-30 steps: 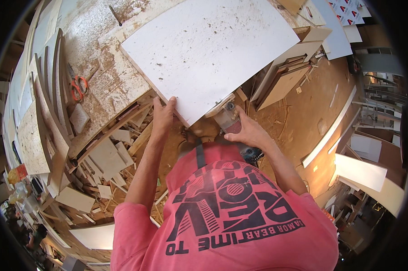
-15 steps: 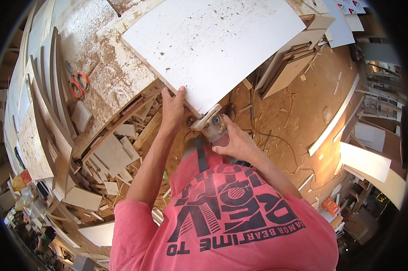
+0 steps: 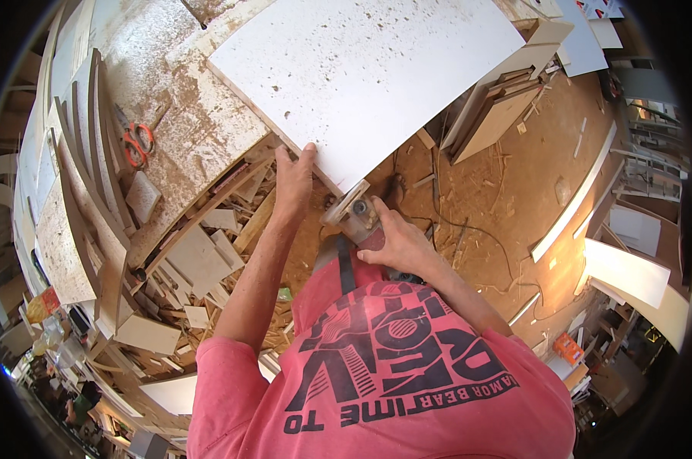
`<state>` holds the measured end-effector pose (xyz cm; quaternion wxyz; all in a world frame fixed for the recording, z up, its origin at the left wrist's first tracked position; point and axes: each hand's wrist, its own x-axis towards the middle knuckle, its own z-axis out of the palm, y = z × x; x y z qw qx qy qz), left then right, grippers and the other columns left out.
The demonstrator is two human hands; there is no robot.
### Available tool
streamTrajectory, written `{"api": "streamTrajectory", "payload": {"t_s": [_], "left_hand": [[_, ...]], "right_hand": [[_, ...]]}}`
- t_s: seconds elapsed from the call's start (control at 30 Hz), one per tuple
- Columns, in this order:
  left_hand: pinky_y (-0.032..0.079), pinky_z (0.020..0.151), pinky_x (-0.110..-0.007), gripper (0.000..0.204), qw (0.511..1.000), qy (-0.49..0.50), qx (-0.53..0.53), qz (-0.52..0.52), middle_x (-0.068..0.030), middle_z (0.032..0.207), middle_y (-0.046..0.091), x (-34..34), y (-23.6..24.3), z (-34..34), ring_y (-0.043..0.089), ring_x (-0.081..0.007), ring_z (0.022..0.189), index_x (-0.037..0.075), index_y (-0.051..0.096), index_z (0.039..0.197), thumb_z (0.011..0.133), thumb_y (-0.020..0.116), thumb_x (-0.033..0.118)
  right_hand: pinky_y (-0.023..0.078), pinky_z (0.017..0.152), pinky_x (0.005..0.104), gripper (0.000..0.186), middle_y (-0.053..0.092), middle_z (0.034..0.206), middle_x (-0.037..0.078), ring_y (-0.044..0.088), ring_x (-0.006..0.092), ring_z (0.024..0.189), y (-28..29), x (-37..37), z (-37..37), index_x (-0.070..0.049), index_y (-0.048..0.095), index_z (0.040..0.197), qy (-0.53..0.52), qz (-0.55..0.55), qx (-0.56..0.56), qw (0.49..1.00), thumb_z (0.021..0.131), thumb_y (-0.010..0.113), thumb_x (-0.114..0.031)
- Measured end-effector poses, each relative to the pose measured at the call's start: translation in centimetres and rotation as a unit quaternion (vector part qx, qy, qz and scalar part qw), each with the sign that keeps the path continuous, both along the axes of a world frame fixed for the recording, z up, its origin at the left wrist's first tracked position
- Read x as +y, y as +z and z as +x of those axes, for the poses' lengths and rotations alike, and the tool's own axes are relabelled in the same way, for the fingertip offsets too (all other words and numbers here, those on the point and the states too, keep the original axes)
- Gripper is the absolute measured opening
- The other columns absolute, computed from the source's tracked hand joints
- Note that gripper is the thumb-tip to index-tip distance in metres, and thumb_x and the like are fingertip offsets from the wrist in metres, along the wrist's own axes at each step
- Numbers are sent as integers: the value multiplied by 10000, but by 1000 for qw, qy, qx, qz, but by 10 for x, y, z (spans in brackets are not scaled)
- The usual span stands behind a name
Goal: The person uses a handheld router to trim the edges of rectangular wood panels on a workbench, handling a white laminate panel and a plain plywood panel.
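Note:
A white-faced board (image 3: pixel 369 84) lies across the workbench, its near corner sticking out over the edge toward me. My left hand (image 3: pixel 294 183) is closed on the board's left edge near that corner, thumb on top. In my right hand (image 3: pixel 396 241) is a small trim router (image 3: pixel 357 218) with a flat, pale base, held at the near corner. Its base appears to meet the board's edge there, but the cutting bit is hidden. Sawdust and chips are scattered over the white face.
Orange-handled scissors (image 3: pixel 138 144) lie on the dusty workbench (image 3: pixel 185 99), beside curved wood strips (image 3: pixel 93 145). Offcuts (image 3: pixel 197 260) are heaped below it. Board panels (image 3: pixel 491 118) stand under the white board's right side. A cable (image 3: pixel 484 233) runs across the littered floor.
The router has shifted very slightly toward me and to the left, turning a little at the corner. My left hand keeps its place on the edge.

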<state>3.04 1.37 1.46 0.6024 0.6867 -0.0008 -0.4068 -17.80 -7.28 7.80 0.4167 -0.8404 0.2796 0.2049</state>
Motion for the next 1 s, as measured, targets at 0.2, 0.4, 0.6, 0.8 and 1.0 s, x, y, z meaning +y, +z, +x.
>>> {"api": "streamTrajectory", "payload": {"t_s": [0.2, 0.4, 0.6, 0.8, 1.0], "left_hand": [[551, 817, -411, 510, 1000, -9, 23, 16, -179, 1236, 524, 1, 8, 4, 610, -254, 1040, 20, 285, 1353, 981, 528, 271], [541, 864, -403, 464, 996, 6, 85, 3, -137, 1235, 539, 1, -2, 7, 604, -244, 1053, 32, 361, 1344, 981, 538, 263], [551, 860, -396, 457, 971, 117, 155, -141, -107, 1179, 596, -19, -5, 0, 621, -210, 1034, 40, 428, 1301, 931, 623, 225], [529, 924, -405, 548, 959, 160, 124, -197, -120, 1200, 575, -19, 7, -5, 590, -223, 1076, 33, 383, 1360, 896, 650, 153], [537, 837, -336, 483, 951, 144, 150, -228, -99, 1075, 640, -31, 82, -6, 638, -173, 944, 5, 500, 1262, 863, 680, 209]], "right_hand": [[487, 892, 484, 1046, 544, 1153, 294, 579, 445, 1072, -6, 7, 2, -38, 232, 1478, 78, 43, 16, 996, 681, 759, -461], [477, 912, 485, 1041, 546, 1189, 281, 577, 426, 1093, -11, -5, -4, -48, 242, 1478, 75, 42, 14, 996, 669, 751, -463], [427, 1002, 447, 1040, 511, 1291, 290, 525, 410, 1201, -6, -44, -30, -16, 260, 1473, -13, 21, 13, 1000, 662, 744, -452], [395, 1040, 413, 1043, 487, 1341, 296, 502, 374, 1255, -19, -86, -63, 9, 268, 1463, -108, 41, -32, 993, 659, 794, -397], [454, 968, 391, 985, 549, 1261, 216, 566, 305, 1150, -20, -137, -70, 24, 278, 1440, -148, 93, -45, 984, 677, 805, -308]]}}
